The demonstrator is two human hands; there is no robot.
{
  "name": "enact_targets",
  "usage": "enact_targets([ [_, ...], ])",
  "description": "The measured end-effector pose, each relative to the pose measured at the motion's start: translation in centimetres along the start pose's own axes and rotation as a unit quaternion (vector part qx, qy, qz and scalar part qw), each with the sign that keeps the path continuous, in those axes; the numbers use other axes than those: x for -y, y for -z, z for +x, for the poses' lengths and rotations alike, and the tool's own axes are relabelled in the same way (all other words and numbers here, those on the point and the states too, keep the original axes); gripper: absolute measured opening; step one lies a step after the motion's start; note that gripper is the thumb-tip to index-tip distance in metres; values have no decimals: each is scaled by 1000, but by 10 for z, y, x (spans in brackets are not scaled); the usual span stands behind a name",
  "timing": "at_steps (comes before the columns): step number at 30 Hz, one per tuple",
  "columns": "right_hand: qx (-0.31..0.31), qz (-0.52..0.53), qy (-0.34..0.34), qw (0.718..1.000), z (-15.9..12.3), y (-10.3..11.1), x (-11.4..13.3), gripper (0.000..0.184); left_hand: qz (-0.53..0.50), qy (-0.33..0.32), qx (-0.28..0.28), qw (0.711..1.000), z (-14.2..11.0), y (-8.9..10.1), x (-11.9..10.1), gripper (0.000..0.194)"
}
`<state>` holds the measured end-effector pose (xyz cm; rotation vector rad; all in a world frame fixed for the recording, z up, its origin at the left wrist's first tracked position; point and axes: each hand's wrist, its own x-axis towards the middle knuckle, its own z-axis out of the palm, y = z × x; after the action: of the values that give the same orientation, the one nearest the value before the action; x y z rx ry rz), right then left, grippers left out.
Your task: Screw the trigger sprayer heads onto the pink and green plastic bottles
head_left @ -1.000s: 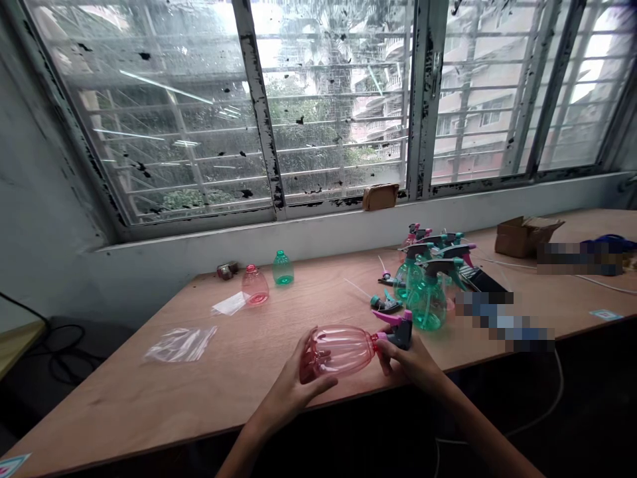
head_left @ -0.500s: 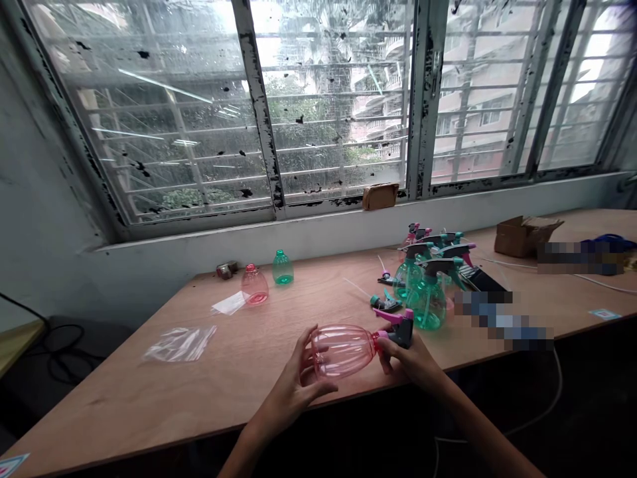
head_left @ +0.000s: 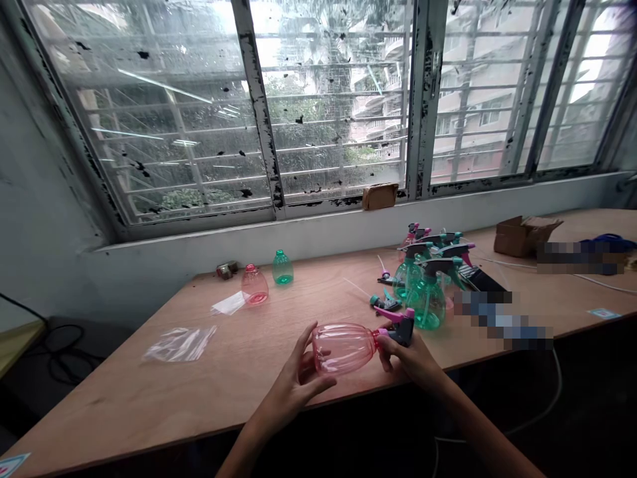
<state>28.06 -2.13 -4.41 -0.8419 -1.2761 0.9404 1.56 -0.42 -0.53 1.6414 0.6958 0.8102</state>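
A pink see-through spray bottle [head_left: 343, 348] lies sideways in the air above the table's front edge, its base to the left. Curved around that base is my left hand [head_left: 303, 375], thumb below and fingers behind the plastic. My right hand [head_left: 405, 358] grips the collar of the black and pink spray head [head_left: 401, 326], which sits on the bottle's neck. Just beyond it stand green spray bottles [head_left: 428, 302] with trigger heads fitted. Two loose spray heads, one teal and black [head_left: 385, 303], the other pink and black [head_left: 391, 279], lie beside them.
On the wooden table [head_left: 149, 398], a headless pink bottle [head_left: 255, 287] and a headless green bottle [head_left: 283, 269] stand at the back left. Nearby are a white paper [head_left: 230, 304] and a clear plastic bag [head_left: 180, 344]. A cardboard box [head_left: 522, 237] sits at the far right.
The pink bottle has turned slightly about its long axis, and my left fingers have shifted a little on its base. My right hand keeps its grip at the neck.
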Motion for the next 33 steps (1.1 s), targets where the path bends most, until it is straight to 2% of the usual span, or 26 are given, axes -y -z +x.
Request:
enact_targets([
  [3,1,-4,1,1000,0,1,-2,31,-3,-18,5,1000,0,0,3,94],
  [6,3,0,-2,1000,-1,0,-5,32,3,-9,-24,1000,1,1,3,96],
  [11,8,5,-8,1000,-2,-1,-4,34,11,30,-31,999,1,3,0,77],
  [18,-12,-8,-9,1000,-1,-2,3,37,-15,-9,10,1000,0,2,3,90],
  [23,-9,-12,-12,1000,-1,-2,1,39,-2,4,-5,1000,0,2,0,105],
  [28,-1,-3,-10,1000,-1,-3,1,38,45,16,-28,998,2,2,-5,74],
  [33,-14,-10,-4,1000,0,-4,5,37,7,2,7,1000,-1,-1,-1,99],
])
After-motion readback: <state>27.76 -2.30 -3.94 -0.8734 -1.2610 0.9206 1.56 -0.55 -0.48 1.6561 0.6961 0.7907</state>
